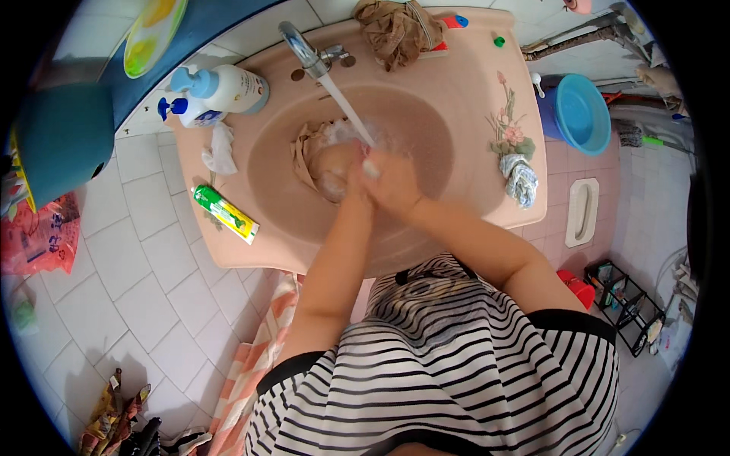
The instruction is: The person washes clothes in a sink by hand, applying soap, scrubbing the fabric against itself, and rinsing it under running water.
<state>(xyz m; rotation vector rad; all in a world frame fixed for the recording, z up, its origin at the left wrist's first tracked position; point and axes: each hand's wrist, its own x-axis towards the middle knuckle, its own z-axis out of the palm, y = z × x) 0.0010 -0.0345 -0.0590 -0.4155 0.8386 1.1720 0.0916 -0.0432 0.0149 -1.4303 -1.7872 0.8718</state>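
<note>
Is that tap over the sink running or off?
Running: a white stream of water pours from the tap into the pink sink.

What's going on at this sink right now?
Someone's left hand and right hand are together under the water running from the tap. Something pale shows between them, too blurred to name. Brown cloth lies in the sink beside them; a brown bundle sits near the back edge.
</note>
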